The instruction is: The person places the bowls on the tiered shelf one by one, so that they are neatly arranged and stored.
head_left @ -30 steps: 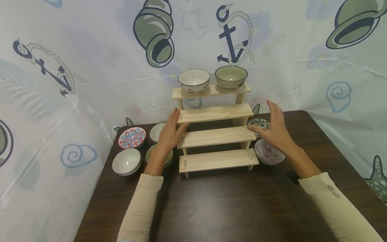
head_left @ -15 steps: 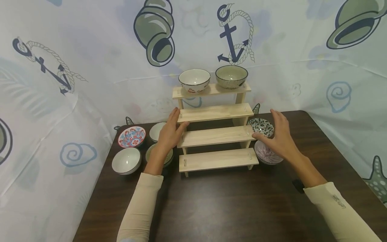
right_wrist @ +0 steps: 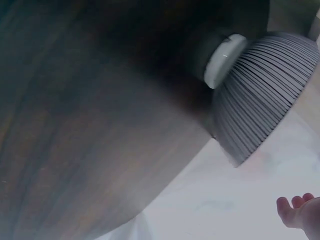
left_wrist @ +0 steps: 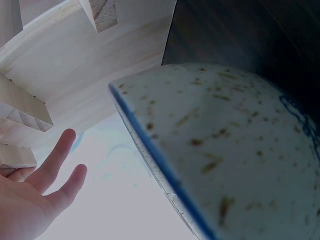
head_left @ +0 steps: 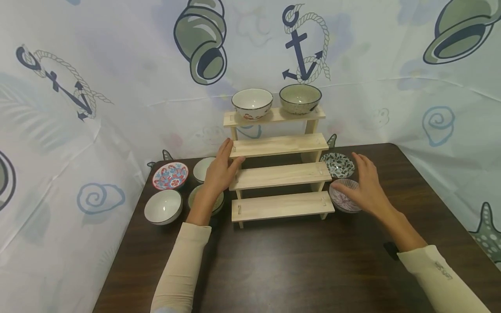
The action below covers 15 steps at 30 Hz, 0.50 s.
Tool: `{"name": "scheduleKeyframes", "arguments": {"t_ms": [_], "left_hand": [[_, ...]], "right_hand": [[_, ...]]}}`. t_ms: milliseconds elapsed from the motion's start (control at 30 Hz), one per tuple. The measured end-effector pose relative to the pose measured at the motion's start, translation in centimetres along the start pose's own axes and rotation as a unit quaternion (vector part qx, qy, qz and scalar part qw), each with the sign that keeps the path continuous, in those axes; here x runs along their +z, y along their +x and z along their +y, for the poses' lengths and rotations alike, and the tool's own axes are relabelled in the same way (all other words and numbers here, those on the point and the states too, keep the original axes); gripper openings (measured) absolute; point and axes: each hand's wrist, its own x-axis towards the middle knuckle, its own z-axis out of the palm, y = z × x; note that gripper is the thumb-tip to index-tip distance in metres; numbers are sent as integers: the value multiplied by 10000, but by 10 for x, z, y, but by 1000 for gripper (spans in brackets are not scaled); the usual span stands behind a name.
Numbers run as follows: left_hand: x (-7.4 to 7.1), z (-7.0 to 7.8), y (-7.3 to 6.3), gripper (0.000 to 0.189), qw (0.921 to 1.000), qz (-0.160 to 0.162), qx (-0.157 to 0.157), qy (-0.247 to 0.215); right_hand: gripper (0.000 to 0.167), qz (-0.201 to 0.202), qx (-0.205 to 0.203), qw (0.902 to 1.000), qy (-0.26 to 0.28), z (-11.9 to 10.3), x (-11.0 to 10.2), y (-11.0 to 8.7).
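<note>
My left hand (head_left: 220, 173) is at the left side of a four-step wooden stand (head_left: 282, 176), fingers extended; in the left wrist view the hand (left_wrist: 42, 192) reaches up by the wooden steps, and some contact is hard to tell. A white bowl (head_left: 252, 103) with red flowers and a grey-green bowl (head_left: 300, 100) sit on the top step. My right hand (head_left: 368, 187) hovers with spread fingers over a purple striped bowl (head_left: 342, 198), holding nothing. Behind that bowl is a black-and-white leaf-patterned bowl (head_left: 338, 165). A speckled bowl (left_wrist: 220, 145) fills much of the left wrist view.
Left of the stand are a red-and-blue patterned bowl (head_left: 170, 175), a white bowl (head_left: 163, 207), another white bowl (head_left: 202, 168) and a greenish bowl (head_left: 218, 203), the last two partly behind my left hand. A printed cloth (head_left: 129, 143) hangs behind the dark table (head_left: 289, 265).
My right hand has moved away from the stand's right side, lower and to the right, over the purple striped bowl. The left hand has stayed by the stand.
</note>
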Motion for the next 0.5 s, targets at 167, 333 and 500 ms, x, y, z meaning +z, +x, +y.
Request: {"name": "scheduleKeyframes", "arguments": {"t_ms": [167, 333, 500], "left_hand": [[0, 1, 0, 77, 10000, -5, -12, 19], [0, 0, 0, 77, 10000, 36, -8, 27], [0, 0, 1, 77, 10000, 33, 7, 24]], "right_hand": [[111, -64, 62, 10000, -22, 8, 4, -8], [109, -113, 113, 9999, -37, 14, 8, -16], [108, -146, 125, 9998, -103, 19, 10, -23]]}}
